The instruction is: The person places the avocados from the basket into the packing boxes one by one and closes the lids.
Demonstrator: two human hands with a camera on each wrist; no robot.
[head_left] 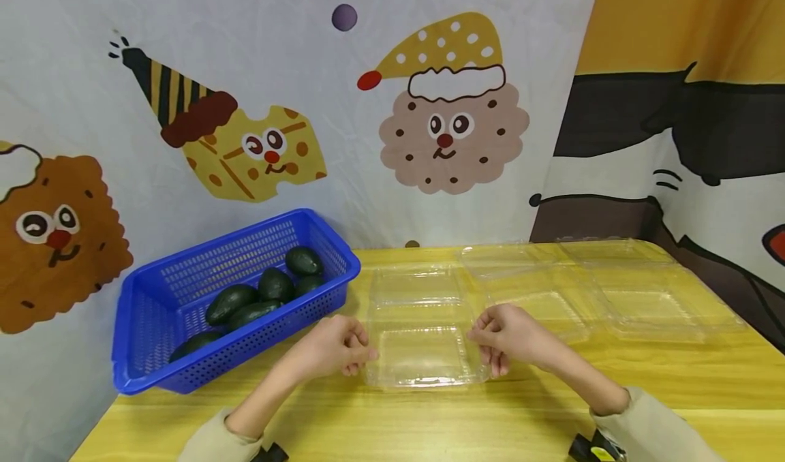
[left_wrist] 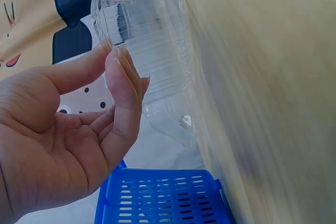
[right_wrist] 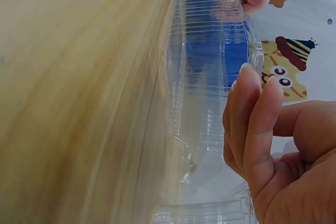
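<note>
A clear plastic clamshell box stands on the table between both hands, its lid folded back toward the curtain. My left hand pinches the box's left rim between thumb and fingertips; the left wrist view shows the ribbed clear wall beside these fingers. At the opposite rim, my right hand pinches the edge, with its thumb partly hidden behind the fingers in the right wrist view. Several dark green avocados lie in a blue perforated basket left of the box.
More open clear boxes stand to the right on the wooden table, close to one another and hard to tell apart. A printed cartoon curtain hangs along the table's back edge.
</note>
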